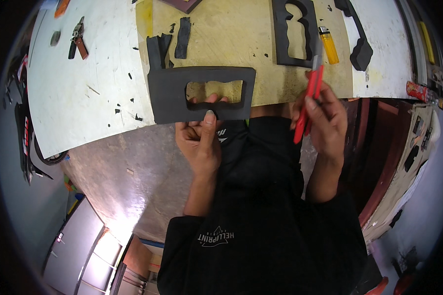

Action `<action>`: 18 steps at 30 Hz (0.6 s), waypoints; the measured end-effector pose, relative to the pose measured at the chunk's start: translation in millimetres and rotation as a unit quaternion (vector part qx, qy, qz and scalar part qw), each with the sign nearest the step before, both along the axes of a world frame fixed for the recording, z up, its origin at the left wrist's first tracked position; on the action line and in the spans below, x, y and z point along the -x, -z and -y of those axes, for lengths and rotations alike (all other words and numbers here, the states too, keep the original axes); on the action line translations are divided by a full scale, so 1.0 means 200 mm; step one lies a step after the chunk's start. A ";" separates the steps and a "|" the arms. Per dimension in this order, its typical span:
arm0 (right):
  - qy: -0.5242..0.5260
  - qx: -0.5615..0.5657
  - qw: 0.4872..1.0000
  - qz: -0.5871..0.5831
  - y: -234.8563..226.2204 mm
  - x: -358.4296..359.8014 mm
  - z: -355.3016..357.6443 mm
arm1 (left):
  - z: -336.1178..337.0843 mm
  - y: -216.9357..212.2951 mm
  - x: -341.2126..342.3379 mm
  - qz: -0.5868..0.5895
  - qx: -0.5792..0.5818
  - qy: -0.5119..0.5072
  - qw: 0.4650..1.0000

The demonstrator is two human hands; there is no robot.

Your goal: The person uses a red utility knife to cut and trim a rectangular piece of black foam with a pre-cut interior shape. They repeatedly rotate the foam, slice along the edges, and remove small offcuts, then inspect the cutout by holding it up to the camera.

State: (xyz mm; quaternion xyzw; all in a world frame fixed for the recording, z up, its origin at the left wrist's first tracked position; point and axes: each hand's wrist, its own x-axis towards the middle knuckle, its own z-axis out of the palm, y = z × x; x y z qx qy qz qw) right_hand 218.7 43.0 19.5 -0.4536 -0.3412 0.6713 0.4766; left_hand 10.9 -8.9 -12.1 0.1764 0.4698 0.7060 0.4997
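Observation:
My left hand (202, 142) grips a thick black foam-like rectangle (170, 96) by its lower edge. The thumb presses on the front face, and fingertips show through the wavy-edged opening cut in it. In my right hand (327, 123) is a red utility knife (316, 81), its grey blade pointing away from me and slightly blurred. The knife is to the right of the rectangle, apart from it. Beyond the blade lies a similar black piece (282, 37) with a rounded cutout. A yellow lighter (329, 45) rests just right of that piece.
Black offcut strips (182, 38) and small scraps lie on the yellowish board (216, 44) covering part of the white table (98, 93). Pliers-like tool (78, 39) lies at the left. At the right is a long curved black offcut (362, 54); a red can (421, 92) stands past the table edge.

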 end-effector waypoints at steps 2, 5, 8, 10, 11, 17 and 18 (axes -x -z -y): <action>-0.049 0.019 0.998 -0.020 0.00 0.00 0.04 | -0.01 0.02 -0.01 -0.059 -0.015 -0.001 0.998; -0.086 0.023 0.994 -0.060 0.01 0.02 0.11 | -0.01 0.03 -0.02 -0.135 -0.023 -0.022 0.990; -0.099 0.013 0.986 -0.132 0.05 0.03 0.16 | -0.02 0.01 -0.04 -0.197 -0.030 -0.043 0.979; -0.074 0.001 0.993 -0.092 0.04 0.04 0.19 | -0.02 0.00 -0.05 -0.217 -0.032 -0.060 0.974; -0.064 -0.007 0.995 -0.072 0.04 0.05 0.20 | -0.02 0.01 -0.05 -0.218 -0.032 -0.074 0.973; -0.075 -0.058 0.995 -0.034 0.10 0.02 0.25 | -0.03 0.00 -0.05 -0.261 0.006 -0.087 0.961; -0.076 -0.068 0.994 -0.050 0.10 0.02 0.25 | -0.03 0.00 -0.05 -0.260 0.010 -0.087 0.962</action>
